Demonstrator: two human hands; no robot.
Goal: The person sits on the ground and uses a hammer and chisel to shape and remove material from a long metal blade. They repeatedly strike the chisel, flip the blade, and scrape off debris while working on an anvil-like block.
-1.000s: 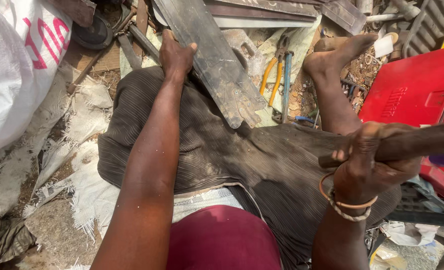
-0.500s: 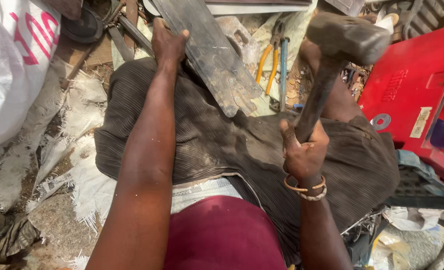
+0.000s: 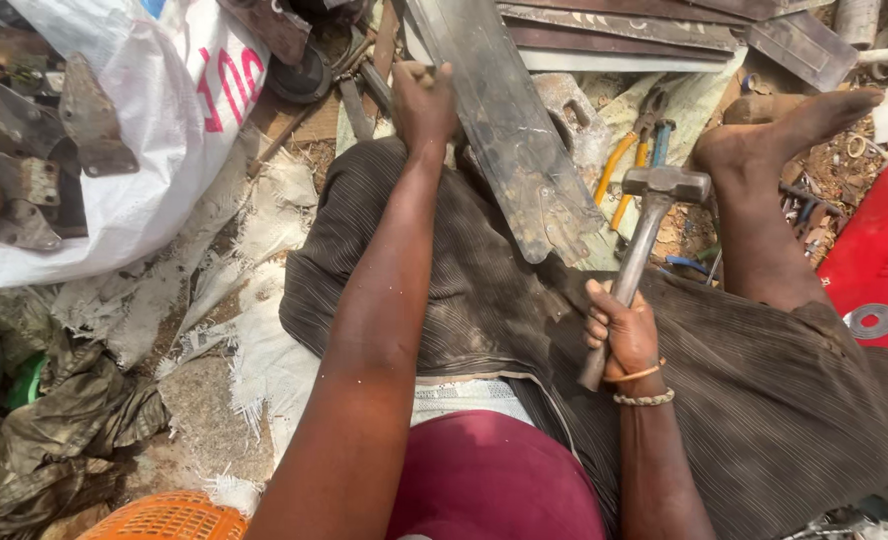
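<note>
Metal strip (image 3: 509, 120), one, gripped by left hand (image 3: 424, 100); right hand (image 3: 619, 335) clenches one hammer (image 3: 644, 235).

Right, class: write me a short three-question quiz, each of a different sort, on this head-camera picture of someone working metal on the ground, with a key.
1. True or false: the right hand grips the grey metal sledgehammer by its handle.
2. Which thing does the left hand touch? A) the red plastic crate B) the long flat dark metal blade C) the orange woven basket
3. Fill in: the yellow-handled pliers lie just beyond the hammer's ____.

Key: 1 true. 2 B. 3 head.
</note>
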